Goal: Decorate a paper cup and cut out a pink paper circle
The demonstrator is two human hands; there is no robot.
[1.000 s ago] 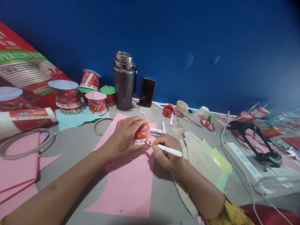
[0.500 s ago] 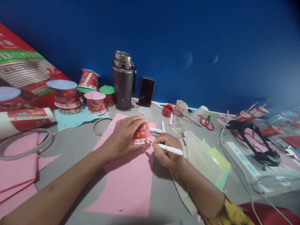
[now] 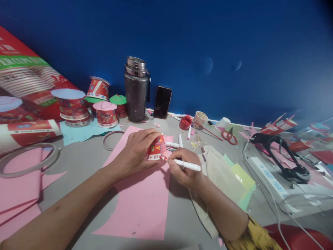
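My left hand [image 3: 139, 147] is wrapped round a small red printed paper cup [image 3: 155, 147], which lies tilted above a sheet of pink paper [image 3: 143, 208]. My right hand [image 3: 186, 168] pinches a white marker pen [image 3: 188, 165], its red tip end at the cup's pink-coloured edge. Whether the tip touches the cup I cannot make out. Just beyond my right hand lie more white markers [image 3: 180, 140]. A beige cloth [image 3: 221, 177] spreads beside my right wrist.
A dark thermos [image 3: 135, 93] and a phone [image 3: 162, 103] stand along the blue wall. Decorated paper cups [image 3: 106, 118] and a tape roll [image 3: 53, 156] are at left. Scissors [image 3: 229, 137], a power strip [image 3: 269, 178] with cables and a black strap-like frame [image 3: 283, 170] lie at right.
My right hand and the marker have shifted very slightly left along the cup's edge. My left hand keeps its hold on the cup.
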